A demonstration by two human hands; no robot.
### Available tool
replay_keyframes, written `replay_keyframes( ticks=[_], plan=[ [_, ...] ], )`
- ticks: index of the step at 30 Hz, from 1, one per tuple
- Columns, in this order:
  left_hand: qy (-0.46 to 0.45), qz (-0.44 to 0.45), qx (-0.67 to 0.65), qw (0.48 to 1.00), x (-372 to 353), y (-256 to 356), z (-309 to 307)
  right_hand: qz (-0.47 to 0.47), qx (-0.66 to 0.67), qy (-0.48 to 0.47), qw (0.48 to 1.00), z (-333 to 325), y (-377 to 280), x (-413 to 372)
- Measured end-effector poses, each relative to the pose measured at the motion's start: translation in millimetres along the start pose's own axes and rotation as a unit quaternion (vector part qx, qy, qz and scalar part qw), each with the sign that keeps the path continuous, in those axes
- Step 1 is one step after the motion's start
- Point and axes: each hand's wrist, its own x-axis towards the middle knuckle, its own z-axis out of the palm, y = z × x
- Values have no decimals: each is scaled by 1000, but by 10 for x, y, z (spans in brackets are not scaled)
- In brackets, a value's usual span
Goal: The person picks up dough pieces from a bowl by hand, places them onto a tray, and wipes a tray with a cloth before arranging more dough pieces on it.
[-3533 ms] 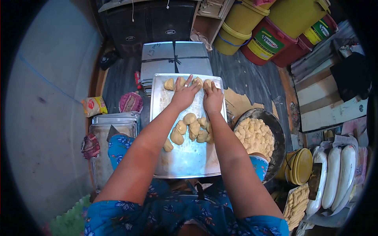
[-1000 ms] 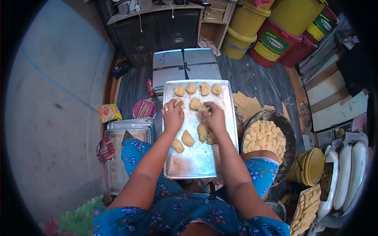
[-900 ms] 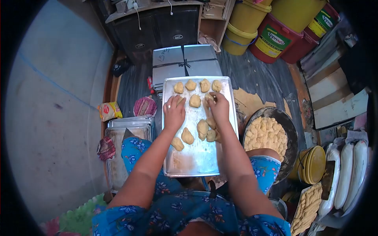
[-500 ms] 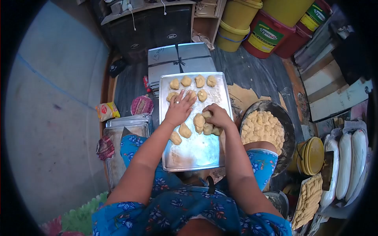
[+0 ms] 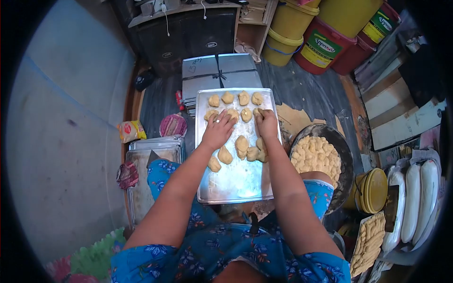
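A metal baking tray [image 5: 226, 184] lies across my lap with pieces of yellowish dough on it. My left hand [image 5: 218, 132] is open, its fingers stretched over the second row, touching or just above a dough piece [image 5: 232, 114]. At the right end of that row, my right hand [image 5: 267, 125] has its fingers closed on a dough lump [image 5: 257, 112], mostly covered by the fingers. Between the hands sits another dough ball [image 5: 246, 114]. Several dough balls line the far edge. Nearer to me are loose lumps [image 5: 225, 154], some bunched under my right wrist.
To the right stands a dark round basin [image 5: 348, 165] full of dough pieces. Beyond the tray is a tied stack of flat trays [image 5: 200, 70]. More trays [image 5: 155, 145] lie at the left. Buckets [image 5: 325, 47] stand at the back right; a board of shaped dough [image 5: 368, 243] is at the lower right.
My right hand has moved away from me, from the near lumps to the right end of the second row, with a dough lump in it. My left hand stays over the same row.
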Motion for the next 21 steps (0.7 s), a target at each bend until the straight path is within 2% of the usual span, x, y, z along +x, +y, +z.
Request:
replay_keyframes(
  ticks=[1,4,5,7,8,10,12,13,14,17,20,21],
  plan=[
    [3,0,-1,1000,0,2,4,-6,2,-14,1000,-26,-11,-21],
    [17,0,-19,1000,-33,11,-38,-42,121,52,990,-132,-120,-102],
    [29,-2,-34,999,-40,14,-65,-33,99,59,993,-220,-151,-176],
    [54,-31,-79,995,-55,87,-246,2,102,-18,995,-366,-154,-379],
    [18,-50,-112,992,-135,82,-246,17,102,-58,993,-447,-145,-479],
    [-60,-86,-173,979,-334,84,-286,62,119,-198,971,-494,-314,-725],
    [-120,-89,-202,968,-577,263,-490,-69,-31,-212,974,-523,-559,-895],
    [-151,-89,-215,961,-698,372,-654,-67,-55,-205,975,-463,-623,-954],
    [-106,-109,-197,969,-781,539,-766,-55,-41,-223,972,-448,-626,-969],
    [-102,-125,-199,967,-973,599,-736,-15,-30,-295,955,-497,-669,-876],
    [-69,-144,-240,957,-975,543,-697,72,70,-250,963,-403,-549,-835],
    [-49,-159,-243,956,-901,508,-705,67,133,-217,965,-319,-440,-821]
  ],
)
